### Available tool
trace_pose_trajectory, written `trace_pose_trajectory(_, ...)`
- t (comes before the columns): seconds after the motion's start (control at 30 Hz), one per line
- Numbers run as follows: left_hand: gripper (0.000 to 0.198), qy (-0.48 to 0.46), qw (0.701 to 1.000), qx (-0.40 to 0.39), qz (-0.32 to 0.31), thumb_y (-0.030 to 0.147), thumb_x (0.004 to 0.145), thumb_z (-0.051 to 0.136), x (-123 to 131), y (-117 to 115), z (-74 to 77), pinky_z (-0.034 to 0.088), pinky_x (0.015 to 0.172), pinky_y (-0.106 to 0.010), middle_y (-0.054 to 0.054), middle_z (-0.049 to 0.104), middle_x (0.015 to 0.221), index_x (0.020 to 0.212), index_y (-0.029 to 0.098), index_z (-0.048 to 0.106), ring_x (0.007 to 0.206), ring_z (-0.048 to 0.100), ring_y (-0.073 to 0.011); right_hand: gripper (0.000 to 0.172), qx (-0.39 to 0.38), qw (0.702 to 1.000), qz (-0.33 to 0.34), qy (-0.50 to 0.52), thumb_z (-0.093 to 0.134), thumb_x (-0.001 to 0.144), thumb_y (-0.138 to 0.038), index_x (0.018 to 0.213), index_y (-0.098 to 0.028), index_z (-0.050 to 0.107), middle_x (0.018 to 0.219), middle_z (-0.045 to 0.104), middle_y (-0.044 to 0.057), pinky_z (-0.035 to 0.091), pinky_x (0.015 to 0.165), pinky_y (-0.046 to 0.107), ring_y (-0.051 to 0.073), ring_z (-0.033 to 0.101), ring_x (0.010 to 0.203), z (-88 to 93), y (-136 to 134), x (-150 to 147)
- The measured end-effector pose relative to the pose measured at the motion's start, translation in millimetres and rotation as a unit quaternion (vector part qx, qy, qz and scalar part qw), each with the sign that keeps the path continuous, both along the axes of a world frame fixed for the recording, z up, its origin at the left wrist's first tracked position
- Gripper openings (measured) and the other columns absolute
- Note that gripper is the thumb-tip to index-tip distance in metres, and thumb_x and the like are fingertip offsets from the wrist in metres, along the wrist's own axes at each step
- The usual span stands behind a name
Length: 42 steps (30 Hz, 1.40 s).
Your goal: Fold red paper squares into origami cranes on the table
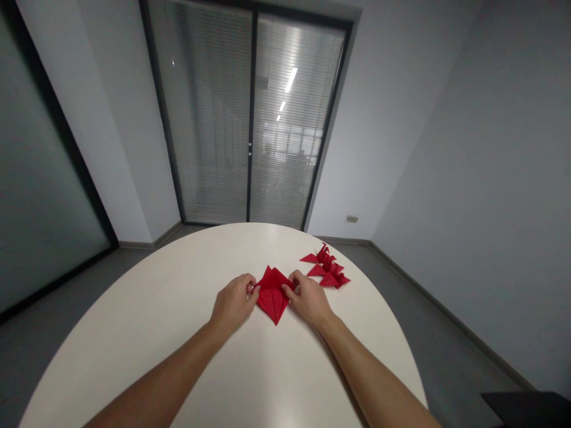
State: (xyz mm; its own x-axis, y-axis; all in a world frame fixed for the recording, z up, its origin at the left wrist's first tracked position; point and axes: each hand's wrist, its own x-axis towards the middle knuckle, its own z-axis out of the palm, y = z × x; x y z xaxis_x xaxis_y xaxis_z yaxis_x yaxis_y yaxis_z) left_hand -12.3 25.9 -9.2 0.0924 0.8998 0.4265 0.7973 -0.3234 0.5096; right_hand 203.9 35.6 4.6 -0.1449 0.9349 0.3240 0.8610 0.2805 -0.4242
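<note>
A sheet of red origami paper (pixel 273 300), partly folded, is between my hands near the middle of the round table. Its lower end comes to a point toward me, with a crease running down the centre, and an upper flap stands raised with peaks at the far side. My left hand (pixel 237 298) pinches its left corner between thumb and fingers. At the right corner, my right hand (pixel 307 295) grips the paper in the same way. Just beyond my right hand sit several folded red paper cranes (pixel 329 268), bunched together.
The white round table (pixel 178 333) has its curved edge at the far side and right. Behind it are glass doors with blinds (pixel 250 119) and grey walls (pixel 491 178). A dark object (pixel 530 407) shows at the bottom right corner.
</note>
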Motion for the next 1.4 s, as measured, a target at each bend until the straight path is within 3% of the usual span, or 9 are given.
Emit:
trace_pose_trajectory(0.3,0.005,0.035,0.999,0.033,-0.004,0.02,0.089,0.052,3,-2,2.3,0.036,0.065,-0.026,0.002,0.062,0.081,0.084,0.023,0.053,0.076,0.058,-0.0156,0.014,0.004,1.0,0.0,-0.028,0.056,0.093,-0.034,0.088,-0.022,0.06,0.079,0.066,0.003,0.031,0.062,0.025,0.016,0.059,0.071,1.9,-2,-1)
trace_pose_trajectory(0.73,0.004,0.025,0.999,-0.023,0.028,0.023,0.089,0.053,10,-5,6.3,0.031,0.059,-0.025,0.005,0.059,0.072,0.085,0.024,0.053,0.067,0.057,-0.0139,0.013,0.036,0.999,0.002,-0.024,0.058,0.09,-0.029,0.08,-0.021,0.059,0.079,0.066,0.001,0.032,0.062,0.025,0.016,0.057,0.073,3.4,-4,-7)
trace_pose_trajectory(0.97,0.007,0.013,1.0,0.006,0.025,0.026,0.091,0.054,13,-4,9.6,0.038,0.066,-0.025,0.002,0.063,0.081,0.086,0.023,0.057,0.077,0.059,-0.0154,0.021,0.028,0.999,-0.006,-0.039,0.055,0.093,-0.035,0.081,-0.021,0.063,0.075,0.067,0.004,0.033,0.061,0.026,0.016,0.057,0.067,7.8,-7,-10)
trace_pose_trajectory(1.13,0.01,0.001,0.999,0.032,-0.012,0.023,0.094,0.051,11,-1,3.7,0.043,0.075,-0.026,-0.001,0.066,0.091,0.092,0.023,0.061,0.087,0.061,-0.0168,0.016,0.031,0.999,0.024,0.012,0.059,0.09,-0.033,0.1,-0.022,0.066,0.086,0.071,0.004,0.042,0.067,0.028,0.018,0.062,0.075,11.3,-9,-10)
trace_pose_trajectory(1.3,0.011,0.006,0.998,0.042,-0.046,0.02,0.094,0.052,13,-5,3.2,0.045,0.08,-0.027,-0.001,0.068,0.098,0.096,0.023,0.062,0.093,0.062,-0.0171,0.058,0.068,0.988,0.107,0.09,0.065,0.083,-0.024,0.138,-0.024,0.048,0.122,0.067,0.007,0.046,0.093,0.035,0.02,0.063,0.101,14.5,-9,-7)
trace_pose_trajectory(1.4,0.011,0.021,0.997,0.041,-0.061,0.02,0.093,0.053,16,-7,5.5,0.045,0.081,-0.028,-0.001,0.068,0.098,0.098,0.023,0.063,0.093,0.062,-0.0175,0.059,0.074,0.986,0.126,0.079,0.067,0.082,-0.022,0.137,-0.025,0.049,0.12,0.069,0.006,0.043,0.098,0.038,0.022,0.064,0.104,18.2,-11,-9)
